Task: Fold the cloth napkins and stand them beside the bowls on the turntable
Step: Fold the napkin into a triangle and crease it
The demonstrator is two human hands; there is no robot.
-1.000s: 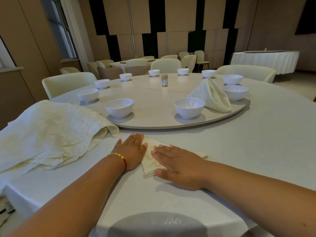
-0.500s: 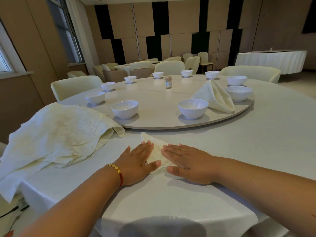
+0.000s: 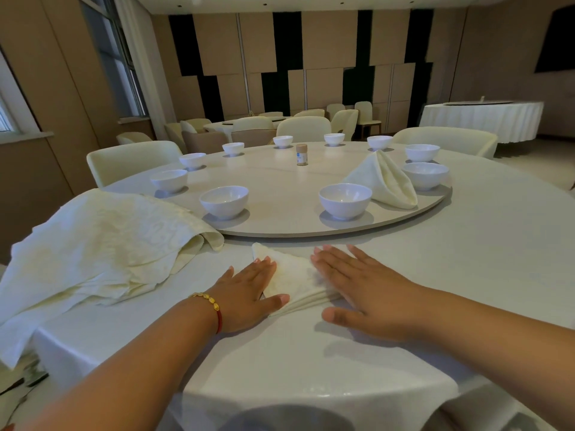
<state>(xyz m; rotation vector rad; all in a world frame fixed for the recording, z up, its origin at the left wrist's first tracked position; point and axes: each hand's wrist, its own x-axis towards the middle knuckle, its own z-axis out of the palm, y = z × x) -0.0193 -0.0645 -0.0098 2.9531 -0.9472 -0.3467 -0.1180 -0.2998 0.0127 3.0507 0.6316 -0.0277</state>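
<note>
A cream napkin (image 3: 292, 278), folded into a flat triangle, lies on the white tablecloth just in front of the turntable (image 3: 280, 225). My left hand (image 3: 249, 290) presses flat on its left edge, fingers straight. My right hand (image 3: 364, 290) lies flat along its right edge, fingers straight. One folded napkin (image 3: 385, 181) stands on the turntable between two white bowls (image 3: 345, 200) (image 3: 424, 175). Several more white bowls ring the turntable, the nearest left one (image 3: 224, 201) with no napkin beside it.
A pile of unfolded cream napkins (image 3: 102, 253) lies on the table to my left, close to the turntable rim. A small brown jar (image 3: 301, 154) stands near the turntable's middle. Cream chairs (image 3: 133, 160) surround the table. The near table edge (image 3: 311, 396) is under my forearms.
The napkin has turned from a small folded square into a triangle pointing away. My hands have slid apart to its two sides, and the view has tilted up slightly.
</note>
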